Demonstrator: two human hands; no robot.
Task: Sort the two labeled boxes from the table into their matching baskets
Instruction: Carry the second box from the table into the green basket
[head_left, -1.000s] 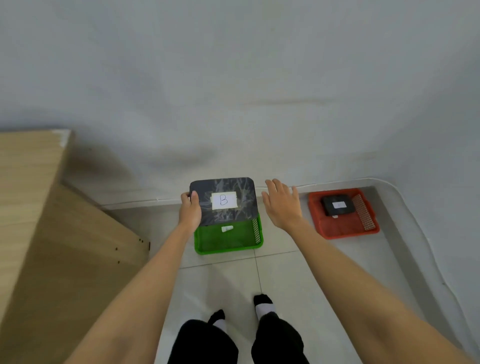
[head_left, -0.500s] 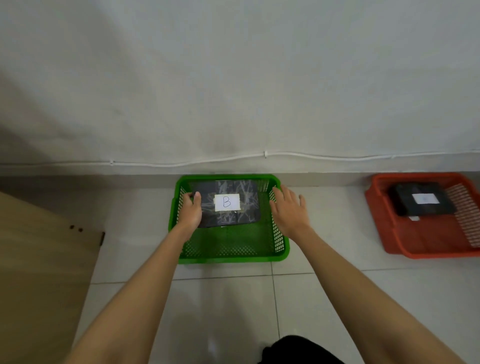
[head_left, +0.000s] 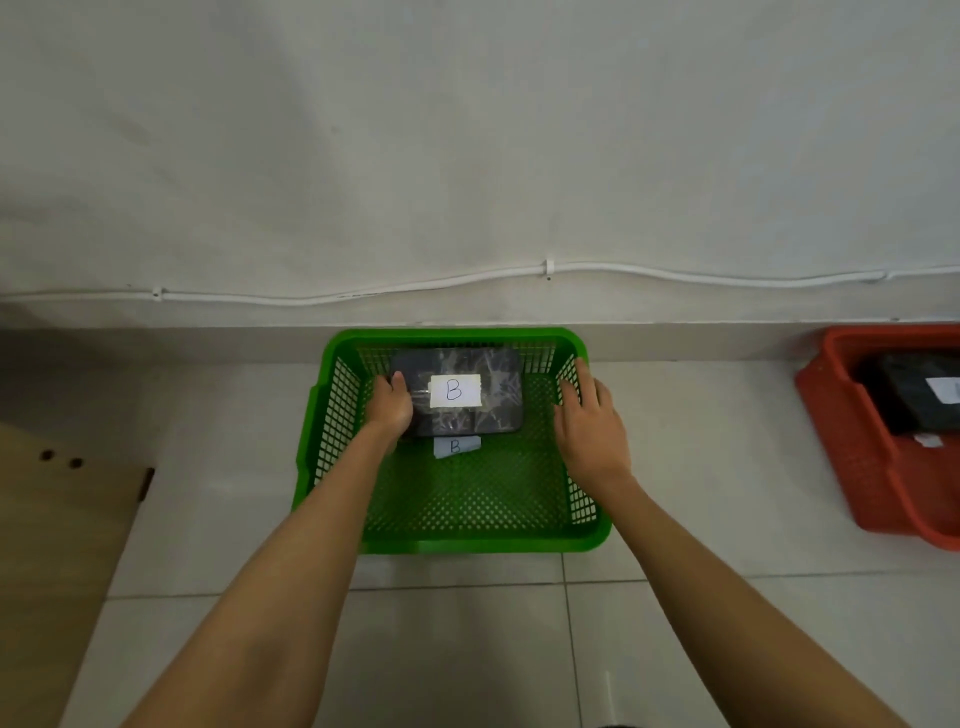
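Observation:
A dark box (head_left: 488, 410) with a white label marked B lies inside the green basket (head_left: 457, 540), toward its far side. My left hand (head_left: 390, 405) grips the box's left edge, inside the basket. My right hand (head_left: 592, 426) hovers over the basket's right wall with fingers spread, holding nothing. A small paper tag marked B (head_left: 456, 446) lies on the basket floor just in front of the box. At the right edge, a red basket (head_left: 852, 467) holds another dark box (head_left: 909, 395) with a white label.
Both baskets stand on a tiled floor against a white wall with a thin white cable (head_left: 545, 270) running along it. A wooden panel (head_left: 57, 545) with small holes sits at the left.
The box marked B has gone down from above the green basket to its floor, still in my left hand. The view has moved closer and lower; my right hand has stayed open beside it.

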